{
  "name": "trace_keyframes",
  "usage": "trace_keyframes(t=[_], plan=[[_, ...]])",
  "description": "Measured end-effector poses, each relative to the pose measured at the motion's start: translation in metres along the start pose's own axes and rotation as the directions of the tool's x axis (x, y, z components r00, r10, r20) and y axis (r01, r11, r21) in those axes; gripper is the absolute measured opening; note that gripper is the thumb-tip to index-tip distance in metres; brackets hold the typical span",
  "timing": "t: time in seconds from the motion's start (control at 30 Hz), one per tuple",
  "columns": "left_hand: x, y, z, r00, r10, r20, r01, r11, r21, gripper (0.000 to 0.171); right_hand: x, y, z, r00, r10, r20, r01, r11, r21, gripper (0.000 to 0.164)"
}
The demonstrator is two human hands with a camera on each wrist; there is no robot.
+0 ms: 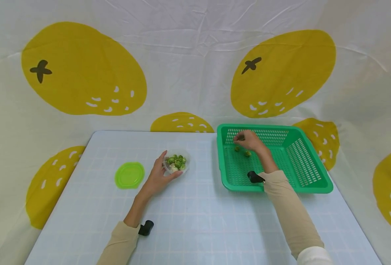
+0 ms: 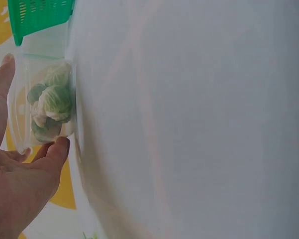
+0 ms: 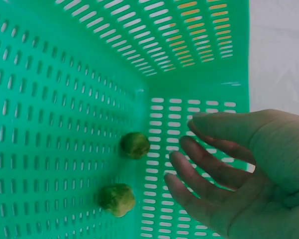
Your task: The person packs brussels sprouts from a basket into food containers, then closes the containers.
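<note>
My left hand point(image 1: 159, 177) grips a small clear plastic container point(image 1: 186, 156) on the table, thumb on the near side and fingers round the left side. Green Brussels sprouts point(image 1: 176, 162) fill it; some show through its wall in the left wrist view. Inside a green plastic basket point(image 1: 276, 188), my right hand point(image 1: 249, 140) hovers near the back left corner. Its fingers are slightly bent and hold nothing in the right wrist view. Two Brussels sprouts lie near that hand, one sprout point(image 3: 135, 145) close to the basket wall, another sprout point(image 3: 117, 199) beside it.
A lime-green lid point(image 1: 130, 175) lies flat on the table left of the container. The table point(image 1: 188, 224) has a pale checked cover. Behind it hangs a white cloth point(image 1: 188, 73) with large yellow fruit prints.
</note>
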State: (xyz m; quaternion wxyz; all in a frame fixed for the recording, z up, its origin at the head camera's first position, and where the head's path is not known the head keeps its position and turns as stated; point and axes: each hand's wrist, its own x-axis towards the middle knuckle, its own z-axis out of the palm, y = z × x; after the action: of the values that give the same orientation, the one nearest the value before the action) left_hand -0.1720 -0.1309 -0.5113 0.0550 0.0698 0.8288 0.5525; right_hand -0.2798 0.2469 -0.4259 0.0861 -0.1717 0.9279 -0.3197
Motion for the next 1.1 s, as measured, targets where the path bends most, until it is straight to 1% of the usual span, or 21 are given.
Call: trace_keyframes(t=[0.13, 0.27, 0.43, 0.67, 0.9, 1.1], plan=[[-0.0003, 0.0001, 0.0, 1.0, -0.002, -0.005, 0.002, 1.0, 0.004, 0.108, -0.0009, 0.0022, 0.0007, 1.0, 0.019, 0.023, -0.019, 1.0, -0.021, 0.021], [-0.0005, 0.0006, 0.0001, 1.0, -0.006, -0.008, 0.006, 1.0, 0.007, 0.108, -0.0007, 0.0051, 0.0014, 0.999, 0.014, 0.049, -0.013, 1.0, -0.026, 0.022], [-0.0012, 0.0015, 0.0002, 1.0, -0.003, -0.004, 0.003, 1.0, 0.004, 0.108, 0.0016, 0.0085, 0.0031, 0.997, 0.03, 0.078, -0.027, 0.999, -0.036, 0.023], [-0.0011, 0.0024, 0.0004, 1.0, -0.005, -0.003, 0.005, 1.0, 0.005, 0.109, 0.0018, 0.0087, 0.0059, 0.996, 0.025, 0.091, -0.021, 0.999, -0.05, 0.023], [-0.0008, 0.001, 0.0006, 1.0, -0.009, -0.006, 0.009, 1.0, 0.009, 0.109, 0.0017, 0.0088, 0.0065, 0.99, 0.08, 0.114, -0.073, 0.995, -0.066, 0.026], [-0.0005, 0.0006, 0.0006, 1.0, -0.007, -0.011, 0.007, 1.0, 0.012, 0.108, 0.0018, 0.0095, 0.0062, 0.989, 0.079, 0.125, -0.069, 0.994, -0.079, 0.027]])
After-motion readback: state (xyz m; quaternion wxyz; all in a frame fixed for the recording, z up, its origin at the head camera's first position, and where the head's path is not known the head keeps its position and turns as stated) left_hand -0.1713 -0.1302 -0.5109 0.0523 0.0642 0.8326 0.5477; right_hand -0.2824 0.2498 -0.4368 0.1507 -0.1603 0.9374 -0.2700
